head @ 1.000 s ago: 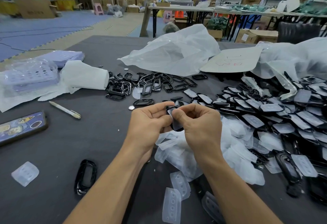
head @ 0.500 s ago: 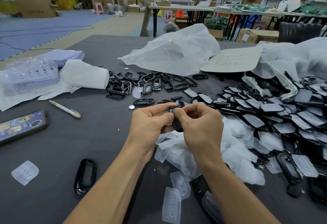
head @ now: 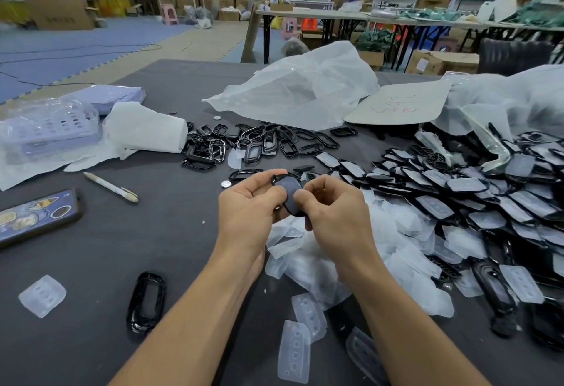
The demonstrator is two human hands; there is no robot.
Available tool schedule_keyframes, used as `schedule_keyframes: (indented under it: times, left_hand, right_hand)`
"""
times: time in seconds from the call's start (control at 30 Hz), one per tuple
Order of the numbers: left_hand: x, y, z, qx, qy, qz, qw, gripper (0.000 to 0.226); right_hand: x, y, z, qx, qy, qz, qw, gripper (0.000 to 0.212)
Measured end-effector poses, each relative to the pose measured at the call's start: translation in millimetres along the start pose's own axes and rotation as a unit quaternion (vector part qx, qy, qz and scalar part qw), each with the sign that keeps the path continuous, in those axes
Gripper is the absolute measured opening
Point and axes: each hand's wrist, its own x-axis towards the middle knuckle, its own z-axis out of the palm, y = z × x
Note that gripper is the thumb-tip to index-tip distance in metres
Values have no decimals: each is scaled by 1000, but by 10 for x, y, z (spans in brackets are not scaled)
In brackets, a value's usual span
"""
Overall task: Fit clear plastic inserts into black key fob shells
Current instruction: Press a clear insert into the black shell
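The left grip [head: 247, 205] and the right grip [head: 332, 211] meet above the middle of the worktop [head: 122, 248], and both pinch one black key fob shell [head: 293, 212] held between them, clear of the surface. The shell stands roughly on end, its open face turned toward the camera, and a clear insert [head: 289, 188] lies in that face, showing grey against the black rim. The left grip is curled round the shell's left edge, with the thumb on the front near the top and the fingers tucked behind. The right grip closes in from the other side, its thumb tip pressed on the insert's right margin and its other fingers bent and hidden behind the shell. Whether the insert is seated all the way round cannot be told. Directly below the wrists lies a heap of loose clear inserts [head: 314, 263], spilling toward the near edge. To the right spreads a wide pile of fitted shells [head: 457, 202], each with a pale insert on its face. Beyond the grips sits a cluster of empty shells [head: 244, 144], and a coin cell [head: 225, 184] lies just left of the left grip's thumb. On the near left, well apart from the grips, lie a single empty shell [head: 146, 301] and a stray insert [head: 42, 295]; farther left are a pen [head: 111, 187] and a phone [head: 33, 217].
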Motion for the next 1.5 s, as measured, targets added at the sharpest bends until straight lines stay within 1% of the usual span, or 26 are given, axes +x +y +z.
schedule_keyframes:
  times: [0.1,0.23,0.37,0.5,0.57,0.63,0.73,0.8,0.9,0.97,1.07,1.23,1.33,1.5]
  left_hand:
    - [4,25,-32,41,3,13,999,28]
    - [12,60,-57,34,20,-7,999,19]
    - [19,79,-56,22,29,-16,999,19]
    - [8,83,-53,15,26,-20,999,18]
    - [8,73,-54,17,26,-22,999,18]
    - [8,66,-53,26,24,-19,999,18]
    - [10,59,-60,75,19,3,997,17]
    - [16,58,-70,96,18,1,995,20]
    - [35,57,-74,84,38,-12,996,18]
    - [41,46,-69,73,57,-8,996,18]
    - [47,19,-71,71,57,0,996,21]
    - [38,25,-103,164,17,54,985,14]
    - [76,10,-120,159,20,49,986,14]
    - [101,-9,-100,113,29,19,993,12]
  right_hand:
    - [0,2,-9,0,12,-9,1000,16]
    - [7,3,-17,0,27,-18,999,17]
    - [-1,-21,-22,26,19,-11,999,18]
    - [5,-45,-28,69,-13,27,997,18]
    - [4,-47,-22,79,-14,35,996,17]
    - [1,-56,-19,75,-11,30,997,19]
    - [0,-70,-23,61,-14,14,998,28]
    - [7,-68,-26,63,-18,13,998,31]
    - [18,-62,-28,88,-15,21,996,26]
    - [6,-69,-27,91,-22,8,996,24]
    - [-13,-75,-26,81,-23,-14,996,30]
    - [27,-80,-54,100,-25,4,995,30]
    - [33,-75,-67,100,-32,18,994,29]
    - [39,-82,-65,144,-32,46,988,24]
